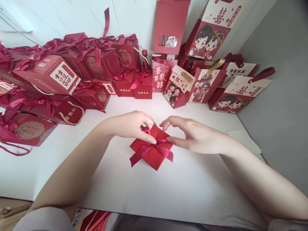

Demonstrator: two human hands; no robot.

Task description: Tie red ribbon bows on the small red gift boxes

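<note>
Centrally, the left hand (131, 125) bends over the red packet (154, 159) from its far left, thumb laid beside the knot of the ribbon bow (141, 153) and fingers curled at the packet's far side; whether that grip is closed on the ribbon, I cannot tell. At the packet's right is the right hand (193, 134), its grip fairly wide, thumb tip at the packet's right edge and forefinger arched near the far corner, with a gap between them. So the packet lies between the two hands, flat on the white bench (192, 186), one corner pointing to the near side; the ribbon tails spread to the near left and near right. Farther out, a pile of dark red boxes (102, 65) with bows and rope handles fills the far left. At the far right stand patterned gift boxes (222, 104), several with cartoon couples, and a tall red box (171, 24) with a small window. White sheets (243, 139) lie on the right, near a grey wall (279, 106).
</note>
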